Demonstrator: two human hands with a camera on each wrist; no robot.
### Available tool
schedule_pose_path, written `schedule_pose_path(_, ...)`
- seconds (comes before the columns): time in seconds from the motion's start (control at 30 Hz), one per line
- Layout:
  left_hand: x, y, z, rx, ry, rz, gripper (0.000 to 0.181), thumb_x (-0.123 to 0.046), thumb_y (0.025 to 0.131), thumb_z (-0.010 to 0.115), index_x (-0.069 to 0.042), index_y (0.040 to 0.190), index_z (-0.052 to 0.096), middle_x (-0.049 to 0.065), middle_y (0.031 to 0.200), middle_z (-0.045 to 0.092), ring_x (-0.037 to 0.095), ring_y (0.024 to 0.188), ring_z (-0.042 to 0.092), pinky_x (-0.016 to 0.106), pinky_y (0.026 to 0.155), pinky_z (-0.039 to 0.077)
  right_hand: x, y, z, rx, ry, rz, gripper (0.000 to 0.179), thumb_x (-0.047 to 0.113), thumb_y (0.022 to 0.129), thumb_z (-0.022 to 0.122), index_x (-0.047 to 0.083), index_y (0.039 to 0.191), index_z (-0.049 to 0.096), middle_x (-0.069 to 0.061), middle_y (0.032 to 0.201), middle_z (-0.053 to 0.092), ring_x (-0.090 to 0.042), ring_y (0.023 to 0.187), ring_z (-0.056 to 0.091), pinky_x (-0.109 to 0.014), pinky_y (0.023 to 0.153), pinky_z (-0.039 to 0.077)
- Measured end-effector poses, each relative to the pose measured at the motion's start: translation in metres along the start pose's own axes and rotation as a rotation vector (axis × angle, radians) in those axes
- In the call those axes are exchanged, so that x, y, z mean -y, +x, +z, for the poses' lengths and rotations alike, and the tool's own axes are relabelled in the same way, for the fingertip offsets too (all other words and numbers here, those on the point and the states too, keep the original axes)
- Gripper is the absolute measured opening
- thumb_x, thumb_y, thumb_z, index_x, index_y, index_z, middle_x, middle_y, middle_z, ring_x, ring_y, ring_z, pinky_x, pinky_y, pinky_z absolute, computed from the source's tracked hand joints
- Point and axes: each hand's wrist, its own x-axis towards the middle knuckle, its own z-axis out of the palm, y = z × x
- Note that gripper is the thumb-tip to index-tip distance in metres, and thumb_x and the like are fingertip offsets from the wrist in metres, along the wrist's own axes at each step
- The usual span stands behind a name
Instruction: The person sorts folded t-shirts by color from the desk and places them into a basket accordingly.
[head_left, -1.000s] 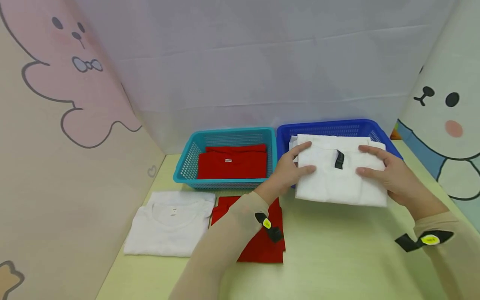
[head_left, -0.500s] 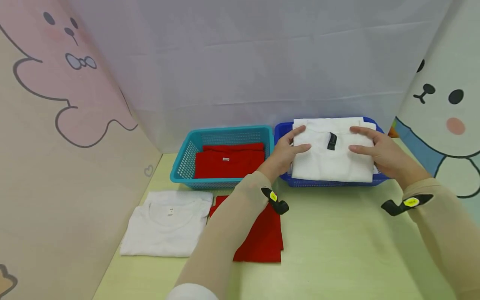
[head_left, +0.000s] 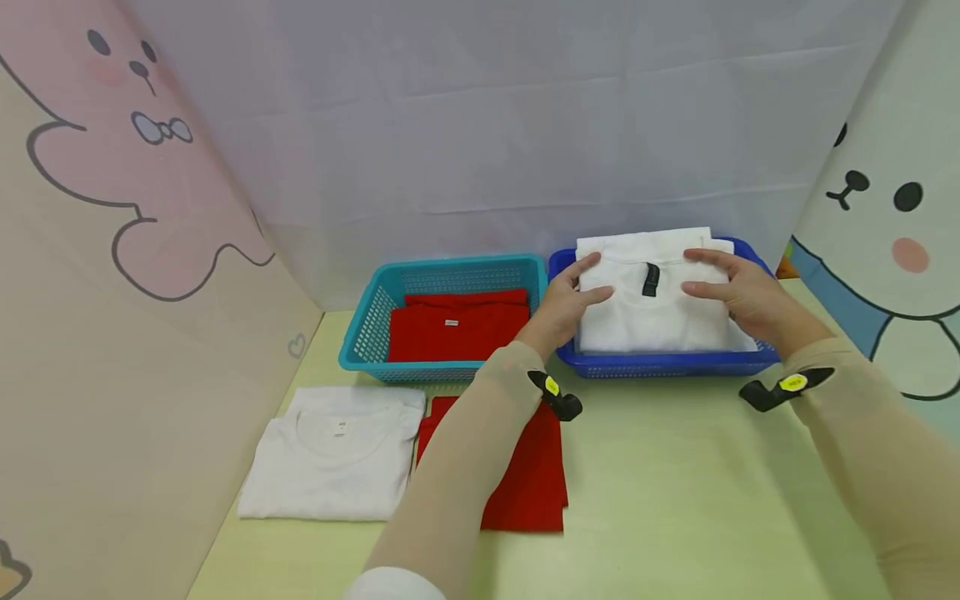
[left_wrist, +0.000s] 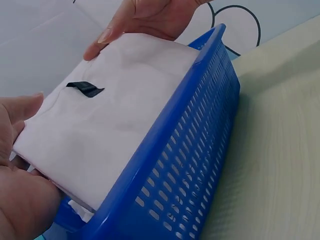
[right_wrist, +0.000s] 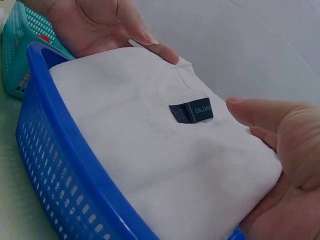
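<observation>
A folded white T-shirt (head_left: 645, 317) with a black neck label (right_wrist: 192, 111) lies within the rim of the dark blue basket (head_left: 667, 365). My left hand (head_left: 562, 304) grips its left side, thumb on top and fingers at the edge and underneath. On the opposite side my right hand (head_left: 750, 296) holds the shirt the same way. White cloth (head_left: 741, 337) shows below the shirt at the right inside the basket. In the left wrist view the shirt's front edge runs along the blue rim (left_wrist: 165, 120).
A teal basket (head_left: 442, 371) with folded red shirts (head_left: 457, 333) stands left of the blue one. In front lie a folded white T-shirt (head_left: 330, 467) and a folded red garment (head_left: 528, 483), partly behind my left arm. Printed walls and a white sheet (head_left: 450, 125) enclose the table.
Both hands have carried the white T-shirt from in front of and above the blue basket back and down into it, shifting slightly left. The other shirts have stayed put.
</observation>
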Motion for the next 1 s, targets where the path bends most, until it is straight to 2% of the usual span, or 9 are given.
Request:
schedule_pose_path(0.17,0.01,-0.001,0.001,-0.023,0.039,-0.022,0.061,-0.008,0.083,0.075,-0.034,0.135,0.056,-0.015,0.15,0.032,0.02,0.145,0.017,0.037,0.113,0.026,-0.009,0.002,0.003,-0.003,-0.044,0.025,0.082,0.041,0.084,0.073,0.025,0.152,0.029,0.003,0.16,-0.013,-0.034,0.143,-0.016,-0.073,0.102,-0.003)
schedule_pose_path(0.3,0.017,0.0,0.001,-0.009,0.091,-0.052,0.062,-0.012,0.082,0.077,-0.035,0.136,0.054,-0.016,0.149,0.035,0.019,0.144,0.02,0.04,0.114,0.025,-0.016,0.004,0.005,-0.007,-0.067,0.034,0.084,0.041,0.085,0.072,0.022,0.153,0.027,-0.001,0.161,-0.011,-0.034,0.144,-0.014,-0.069,0.106,-0.001)
schedule_pose_path(0.43,0.019,0.001,0.0,0.008,0.156,-0.087,0.064,-0.018,0.082,0.078,-0.034,0.138,0.052,-0.014,0.151,0.033,0.019,0.143,0.023,0.042,0.112,0.029,-0.02,0.005,0.006,-0.019,-0.097,0.027,0.084,0.041,0.086,0.071,0.019,0.153,0.025,-0.003,0.161,-0.01,-0.035,0.144,-0.014,-0.065,0.109,0.001)
schedule_pose_path(0.57,0.018,0.0,0.0,-0.012,0.21,-0.108,0.065,-0.02,0.082,0.078,-0.032,0.139,0.051,-0.01,0.152,0.032,0.019,0.142,0.026,0.043,0.11,0.032,-0.021,0.005,0.008,-0.028,-0.125,0.018,0.084,0.039,0.087,0.071,0.017,0.153,0.024,-0.005,0.161,-0.008,-0.036,0.144,-0.013,-0.065,0.11,0.003)
schedule_pose_path(0.8,0.015,0.001,0.001,-0.045,0.262,-0.107,0.067,-0.023,0.081,0.079,-0.031,0.141,0.05,-0.005,0.155,0.029,0.022,0.142,0.027,0.045,0.108,0.034,-0.017,0.009,0.009,-0.042,-0.2,0.03,0.085,0.041,0.087,0.071,0.016,0.154,0.023,-0.01,0.16,-0.01,-0.042,0.143,-0.01,-0.066,0.109,0.007)
schedule_pose_path(1.0,0.012,-0.002,0.001,-0.054,0.243,-0.081,0.063,-0.026,0.082,0.078,-0.034,0.139,0.051,-0.004,0.153,0.032,0.024,0.139,0.032,0.047,0.107,0.035,-0.018,0.006,0.007,-0.039,-0.224,0.07,0.094,0.049,0.085,0.07,0.02,0.155,0.016,-0.017,0.159,-0.01,-0.048,0.142,-0.001,-0.068,0.107,0.013)
